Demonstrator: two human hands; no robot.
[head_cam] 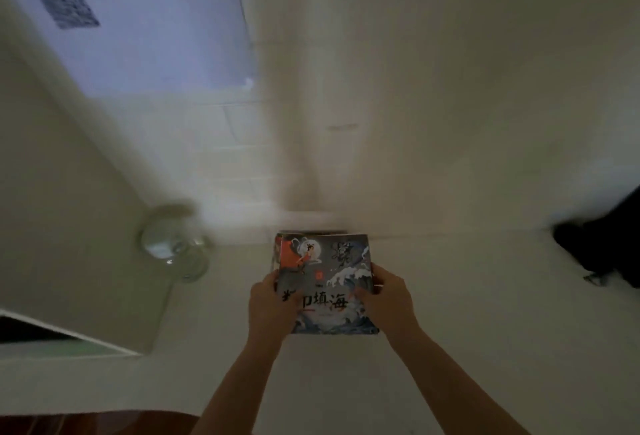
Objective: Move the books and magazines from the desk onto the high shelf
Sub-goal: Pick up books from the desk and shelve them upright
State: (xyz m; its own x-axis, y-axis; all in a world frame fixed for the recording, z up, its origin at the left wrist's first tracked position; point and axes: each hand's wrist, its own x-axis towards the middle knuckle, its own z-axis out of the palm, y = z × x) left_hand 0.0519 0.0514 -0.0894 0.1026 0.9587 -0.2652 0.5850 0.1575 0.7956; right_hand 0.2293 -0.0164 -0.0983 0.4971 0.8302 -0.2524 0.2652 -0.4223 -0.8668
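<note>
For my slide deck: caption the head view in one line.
Both hands, left hand and right hand, hold an illustrated book stack raised against a pale wall.

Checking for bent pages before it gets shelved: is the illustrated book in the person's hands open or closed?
Closed. The book shows its whole front cover, gripped at the sides by the left hand and right hand.

Illustrated books, stacked, held aloft

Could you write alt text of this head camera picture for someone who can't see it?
Two hands, left and right, hold up a stack of illustrated books against a pale wall. A round glass lamp shows at left, blurred.
</note>
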